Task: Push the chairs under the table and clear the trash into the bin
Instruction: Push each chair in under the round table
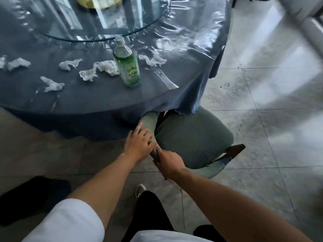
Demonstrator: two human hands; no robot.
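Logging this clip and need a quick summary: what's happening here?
A person holds the back of a green chair with the left hand and the right hand, at a round table. The chair's seat is barely under the table's edge; most of it sticks out. On the table stand a green bottle and several crumpled tissues, not yet cleared.

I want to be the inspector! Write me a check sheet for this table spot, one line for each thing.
Surface: round table under blue cloth and clear plastic, glass turntable on top.
Job's things: chair, seat partly under the table edge; no bin seen.
Clutter: upright green bottle; crumpled tissues scattered on both sides of it.
Hands: left hand and right hand both hold the chair back.
Cables: nothing seen.
Surroundings: grey tiled floor, dark spots near the table.
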